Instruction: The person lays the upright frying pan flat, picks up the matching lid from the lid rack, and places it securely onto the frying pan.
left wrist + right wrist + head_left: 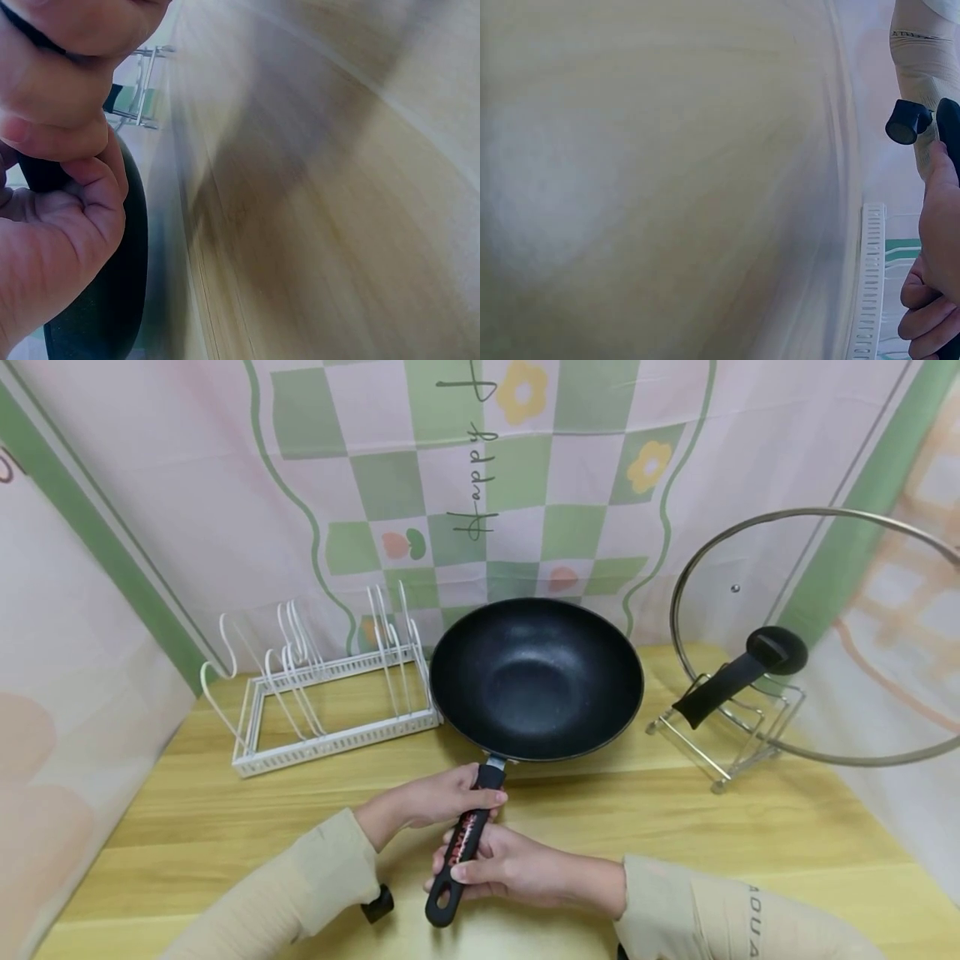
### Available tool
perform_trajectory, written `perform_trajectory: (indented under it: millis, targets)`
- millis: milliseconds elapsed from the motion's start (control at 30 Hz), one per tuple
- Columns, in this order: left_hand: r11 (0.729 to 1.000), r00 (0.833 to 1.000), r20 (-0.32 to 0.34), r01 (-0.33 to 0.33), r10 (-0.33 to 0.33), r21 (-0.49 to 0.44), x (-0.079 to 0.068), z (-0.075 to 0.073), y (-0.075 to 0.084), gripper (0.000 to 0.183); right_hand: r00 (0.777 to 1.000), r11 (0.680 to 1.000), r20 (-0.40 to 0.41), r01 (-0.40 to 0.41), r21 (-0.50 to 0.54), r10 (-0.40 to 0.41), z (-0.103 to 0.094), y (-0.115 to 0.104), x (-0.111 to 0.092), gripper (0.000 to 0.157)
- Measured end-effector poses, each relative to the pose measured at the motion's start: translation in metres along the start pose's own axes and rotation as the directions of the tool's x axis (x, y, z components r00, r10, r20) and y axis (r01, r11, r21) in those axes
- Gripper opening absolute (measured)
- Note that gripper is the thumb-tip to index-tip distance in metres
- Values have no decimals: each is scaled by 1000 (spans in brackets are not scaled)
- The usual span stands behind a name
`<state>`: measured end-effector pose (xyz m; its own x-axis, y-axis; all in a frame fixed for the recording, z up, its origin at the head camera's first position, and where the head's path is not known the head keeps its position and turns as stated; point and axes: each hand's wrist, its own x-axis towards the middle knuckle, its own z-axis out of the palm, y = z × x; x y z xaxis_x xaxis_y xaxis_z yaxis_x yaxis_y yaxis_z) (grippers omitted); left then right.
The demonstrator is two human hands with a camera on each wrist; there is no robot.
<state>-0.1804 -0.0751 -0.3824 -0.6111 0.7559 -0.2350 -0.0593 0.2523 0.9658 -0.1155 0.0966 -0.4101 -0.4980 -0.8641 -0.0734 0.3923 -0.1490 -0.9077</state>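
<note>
A black wok (536, 685) is at the middle of the table, its dark inside facing me. Its black handle (467, 839) has red lettering and points toward me. My left hand (442, 795) grips the handle close to the pan, thumb across the top. Lower down, my right hand (510, 864) holds the same handle near its holed end, thumb on top. The left wrist view shows curled fingers around the handle and part of the wok (112, 300). Whether the wok's base touches the table cannot be told.
Left of the wok stands a white rack (337, 727) with upright wire dividers. At right, a glass lid (720, 552) with a black knob leans in a small metal wire stand (697, 756). The wooden table (202, 860) meets patterned cloth (480, 485) at the back.
</note>
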Motion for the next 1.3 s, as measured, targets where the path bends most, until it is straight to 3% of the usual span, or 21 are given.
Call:
perform_trajectory:
  millis: [367, 1300]
  targets:
    - [1000, 999, 24, -21, 21, -17, 3, 1, -3, 11, 1000, 1000, 3, -13, 14, 13, -3, 1, -2, 26]
    - [1000, 999, -26, 28, -27, 6, 9, 4, -5, 12, 1000, 999, -14, -24, 32, 25, -7, 3, -4, 24]
